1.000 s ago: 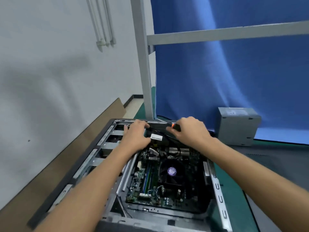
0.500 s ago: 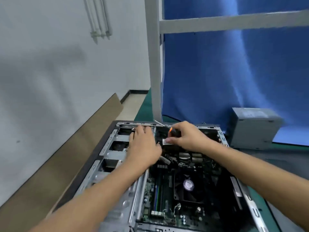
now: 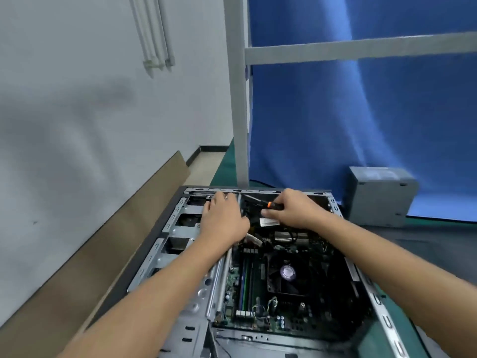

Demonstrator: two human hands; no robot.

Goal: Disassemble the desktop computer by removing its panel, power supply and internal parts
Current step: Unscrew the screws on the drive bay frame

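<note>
The computer case (image 3: 178,223) lies on its side on the table (image 3: 438,233) with its cover off, so the green board and the round fan (image 3: 287,272) inside show. The left hand (image 3: 224,218) rests flat on the metal frame at the far end, fingers out, holding nothing. The right hand (image 3: 296,210) is curled round a screwdriver (image 3: 275,205) with an orange and black handle, over the far end of the case. A grey power box (image 3: 379,197) sits on the table to the right, apart from the case, in front of a blue cloth (image 3: 361,125).
</note>
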